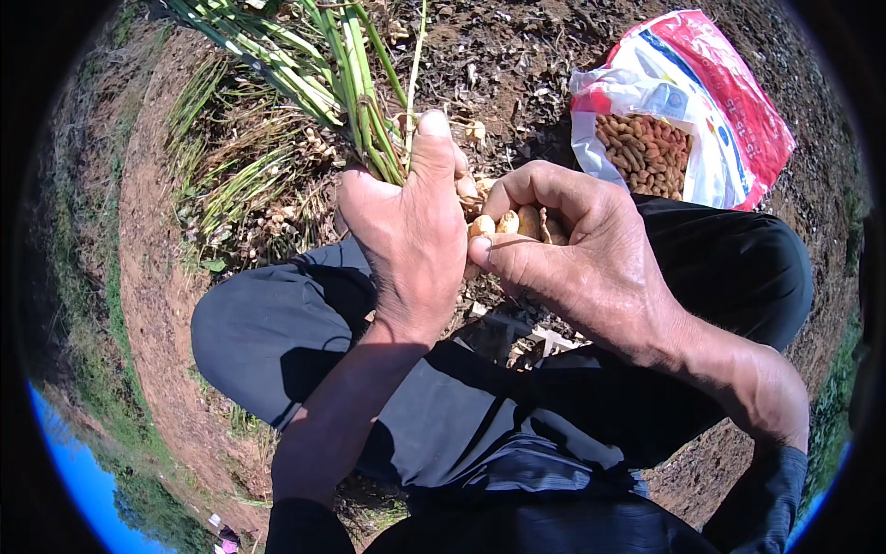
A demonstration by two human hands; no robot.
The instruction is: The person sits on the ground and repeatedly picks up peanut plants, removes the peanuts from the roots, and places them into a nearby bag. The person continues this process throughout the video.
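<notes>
Head view, places given from the sack.

Sack (pixel 743 111): one, red, white and blue, lying open on the ground; its mouth shows a fill of reddish-brown peanuts (pixel 644 155).

Left hand (pixel 406 226): one, bare, well left of the sack and a little lower; closed around the base of the stems, thumb raised along them.

Stems (pixel 355 88): one bunch, green, leafless in the part shown, running from the left hand up and away from the sack to the upper edge.

Right hand (pixel 595 249): one, bare, just below and left of the sack; fingers curled, thumb bent inward, several pods held in the curl. Fingertips meet the left hand's side; exact contact is hidden.

Pods (pixel 529 222): about four in clear sight, pale tan, in a row inside the right hand, below and left of the sack.

Plant heap (pixel 245 185): one, green and straw-coloured stalks with pods among them, on the ground far left of the sack.

Trousers (pixel 268 314): one pair, dark, legs folded; the right knee directly below the sack, the left knee far to its lower left.

Soil (pixel 152 240): reddish-brown, far left of the sack.
</notes>
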